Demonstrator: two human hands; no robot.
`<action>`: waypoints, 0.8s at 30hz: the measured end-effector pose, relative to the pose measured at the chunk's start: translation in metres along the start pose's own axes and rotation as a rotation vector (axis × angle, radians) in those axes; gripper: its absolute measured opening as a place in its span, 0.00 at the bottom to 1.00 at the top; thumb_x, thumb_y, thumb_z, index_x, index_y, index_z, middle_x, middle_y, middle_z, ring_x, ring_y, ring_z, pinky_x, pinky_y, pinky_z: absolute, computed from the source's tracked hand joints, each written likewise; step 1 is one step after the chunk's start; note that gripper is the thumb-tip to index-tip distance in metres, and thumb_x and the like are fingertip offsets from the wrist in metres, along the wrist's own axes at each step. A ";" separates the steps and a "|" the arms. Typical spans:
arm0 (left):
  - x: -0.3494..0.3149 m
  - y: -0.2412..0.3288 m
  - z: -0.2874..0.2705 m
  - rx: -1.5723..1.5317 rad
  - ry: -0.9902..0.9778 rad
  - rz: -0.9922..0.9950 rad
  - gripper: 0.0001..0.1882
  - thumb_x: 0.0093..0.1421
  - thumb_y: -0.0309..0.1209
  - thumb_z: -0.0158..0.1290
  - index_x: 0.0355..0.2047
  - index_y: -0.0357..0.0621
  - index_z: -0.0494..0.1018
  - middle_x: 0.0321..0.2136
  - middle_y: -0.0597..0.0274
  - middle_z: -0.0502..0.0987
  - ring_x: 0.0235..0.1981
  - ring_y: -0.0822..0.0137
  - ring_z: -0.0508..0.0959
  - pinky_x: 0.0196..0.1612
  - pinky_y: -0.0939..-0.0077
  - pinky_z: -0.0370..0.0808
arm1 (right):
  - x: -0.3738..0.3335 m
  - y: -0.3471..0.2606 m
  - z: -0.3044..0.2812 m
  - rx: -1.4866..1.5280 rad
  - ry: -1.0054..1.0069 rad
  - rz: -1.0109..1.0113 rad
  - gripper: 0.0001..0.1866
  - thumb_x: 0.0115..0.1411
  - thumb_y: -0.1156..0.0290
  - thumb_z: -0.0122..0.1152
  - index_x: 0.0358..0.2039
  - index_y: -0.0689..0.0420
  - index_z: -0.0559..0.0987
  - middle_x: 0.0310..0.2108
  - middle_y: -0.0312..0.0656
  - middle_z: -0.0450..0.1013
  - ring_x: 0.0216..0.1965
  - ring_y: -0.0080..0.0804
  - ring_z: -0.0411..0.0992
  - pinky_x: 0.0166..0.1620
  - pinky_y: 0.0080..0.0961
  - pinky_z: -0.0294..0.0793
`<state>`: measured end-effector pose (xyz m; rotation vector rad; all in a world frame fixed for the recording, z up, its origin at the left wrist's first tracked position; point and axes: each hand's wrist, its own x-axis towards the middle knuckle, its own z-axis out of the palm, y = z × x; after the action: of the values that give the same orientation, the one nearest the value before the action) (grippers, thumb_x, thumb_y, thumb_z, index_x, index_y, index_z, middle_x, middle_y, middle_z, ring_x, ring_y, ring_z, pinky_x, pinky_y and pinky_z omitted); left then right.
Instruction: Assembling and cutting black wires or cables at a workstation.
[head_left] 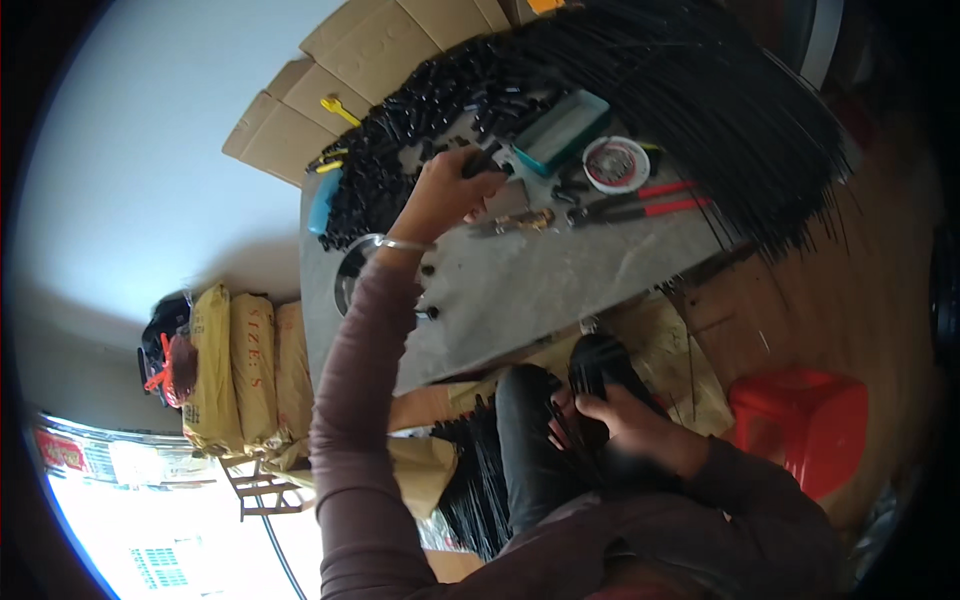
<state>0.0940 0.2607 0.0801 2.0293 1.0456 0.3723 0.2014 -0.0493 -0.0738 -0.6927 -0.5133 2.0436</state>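
Black piece (482,160) is gripped by closed l. hand (450,190) over far table (530,295); near r. hand's (628,425) hold can't be told. Prob. picking step; clear lift reqd. next.

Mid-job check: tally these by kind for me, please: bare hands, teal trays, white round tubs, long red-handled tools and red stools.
Bare hands: 2 (left hand, right hand)
Teal tray: 1
White round tub: 1
Long red-handled tool: 1
Red stool: 1
Total: 6
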 end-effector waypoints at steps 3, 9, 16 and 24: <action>-0.074 0.009 0.023 -0.127 -0.095 -0.012 0.07 0.55 0.29 0.58 0.31 0.39 0.74 0.20 0.70 0.72 0.19 0.80 0.71 0.22 0.85 0.68 | -0.001 -0.008 0.013 0.110 -0.003 -0.060 0.13 0.66 0.67 0.44 0.47 0.61 0.65 0.39 0.53 0.74 0.39 0.45 0.76 0.45 0.41 0.75; -0.209 -0.033 0.080 -0.693 -0.217 -0.266 0.09 0.55 0.29 0.58 0.34 0.38 0.74 0.23 0.68 0.73 0.21 0.77 0.70 0.27 0.83 0.68 | -0.010 -0.009 0.044 0.028 0.085 -0.055 0.11 0.66 0.67 0.46 0.43 0.61 0.66 0.36 0.53 0.74 0.34 0.45 0.76 0.38 0.38 0.77; -0.263 -0.055 0.161 -1.500 0.141 -0.108 0.08 0.61 0.30 0.54 0.39 0.41 0.73 0.33 0.62 0.77 0.35 0.68 0.77 0.42 0.74 0.75 | -0.015 0.005 0.066 -0.081 0.071 -0.096 0.11 0.66 0.67 0.46 0.45 0.60 0.68 0.33 0.52 0.75 0.31 0.44 0.77 0.36 0.37 0.78; -0.257 -0.045 0.160 -1.474 0.241 -0.136 0.11 0.61 0.31 0.54 0.42 0.39 0.73 0.33 0.62 0.77 0.33 0.71 0.77 0.37 0.75 0.76 | -0.022 0.016 0.075 -0.139 0.086 -0.145 0.13 0.67 0.66 0.45 0.46 0.60 0.67 0.33 0.51 0.74 0.30 0.42 0.77 0.35 0.35 0.78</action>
<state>0.0027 -0.0097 -0.0304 0.5932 0.6399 0.9621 0.1527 -0.0834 -0.0199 -0.7988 -0.6411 1.8473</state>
